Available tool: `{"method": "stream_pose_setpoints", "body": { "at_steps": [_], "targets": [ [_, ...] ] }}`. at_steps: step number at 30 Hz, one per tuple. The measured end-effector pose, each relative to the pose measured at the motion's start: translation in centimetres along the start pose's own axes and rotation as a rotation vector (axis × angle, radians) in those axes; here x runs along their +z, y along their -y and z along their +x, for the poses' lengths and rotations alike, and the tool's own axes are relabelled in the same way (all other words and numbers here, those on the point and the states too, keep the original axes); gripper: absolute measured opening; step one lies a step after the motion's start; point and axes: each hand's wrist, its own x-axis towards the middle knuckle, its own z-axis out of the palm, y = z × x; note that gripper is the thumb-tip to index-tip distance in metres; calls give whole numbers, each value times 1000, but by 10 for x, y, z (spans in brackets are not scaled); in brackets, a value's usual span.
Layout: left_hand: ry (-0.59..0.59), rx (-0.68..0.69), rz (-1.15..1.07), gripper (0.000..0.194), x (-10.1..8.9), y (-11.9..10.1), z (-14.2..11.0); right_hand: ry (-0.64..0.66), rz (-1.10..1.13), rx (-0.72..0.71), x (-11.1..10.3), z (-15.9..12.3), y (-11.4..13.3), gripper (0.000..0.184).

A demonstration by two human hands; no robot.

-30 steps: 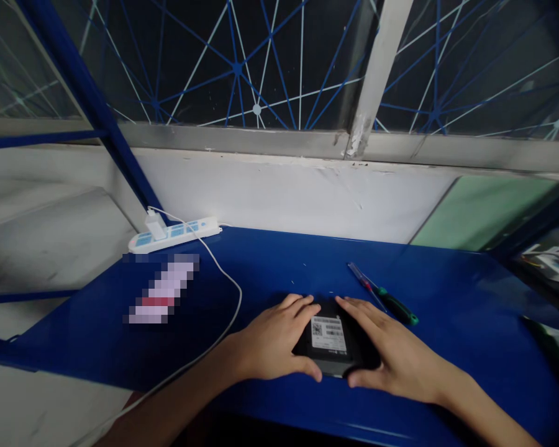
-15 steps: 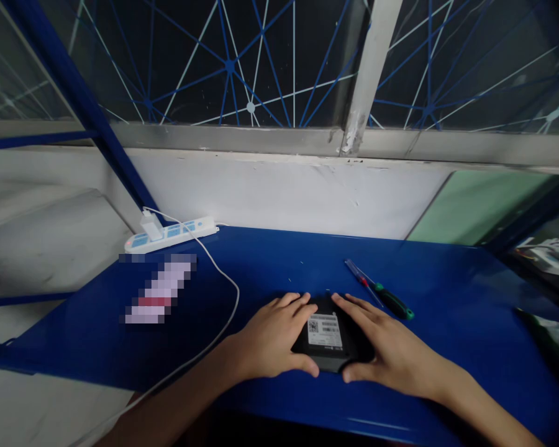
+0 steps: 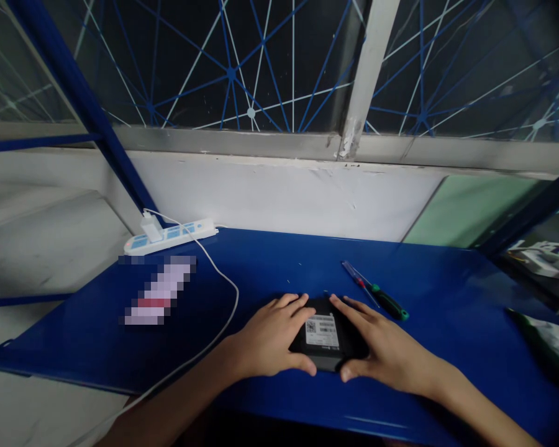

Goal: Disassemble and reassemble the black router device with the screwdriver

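A flat black device (image 3: 328, 359) with a white printed label (image 3: 322, 331) on its upper face lies on the blue table (image 3: 261, 254). My left hand (image 3: 279, 338) grips its left side, thumb at the near edge and fingers over the top. On the opposite side, my right hand (image 3: 377, 341) holds it the same way. Both palms hide the device's sides. Beyond my right hand lie a screwdriver with a green and black handle (image 3: 390, 302) and a slimmer one with a clear handle and red collar (image 3: 353, 272), close together.
A white power strip (image 3: 174, 234) with a plugged-in charger (image 3: 151, 227) stands at the back left. Its white cable (image 3: 236, 292) runs across the table past my left forearm. A blurred-out pinkish item (image 3: 161, 288) lies left. A dark green and white package (image 3: 547, 338) sits at the right edge.
The view has shifted slightly, so the table items appear a little further left. Both hands keep their hold on the black device, the right hand slightly closer to the left.
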Motion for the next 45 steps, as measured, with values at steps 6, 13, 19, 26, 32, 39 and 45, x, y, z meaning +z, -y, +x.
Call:
{"method": "stream_pose_setpoints", "body": {
  "at_steps": [6,13,19,26,32,39,45],
  "targets": [
    [-36,25,-44,93,3,6,-3,-196,-100,-74,-8,14,-14,87],
    [-107,91,-112,83,13,16,-4,-454,-549,184,-35,69,-54,42],
    [-149,154,-123,78,16,17,-4,-379,-594,252,-28,92,-62,24],
    [-151,182,-102,75,19,15,-5,-442,-461,210,-23,97,-54,14],
    [-167,198,-109,75,21,17,-6,-802,-37,94,-40,98,-34,24],
    [-151,189,-134,76,21,15,-8,-1030,317,-45,-24,106,-21,37],
    [-131,172,-118,76,19,15,-8,-1015,473,13,-7,114,-27,34]
  ]
}}
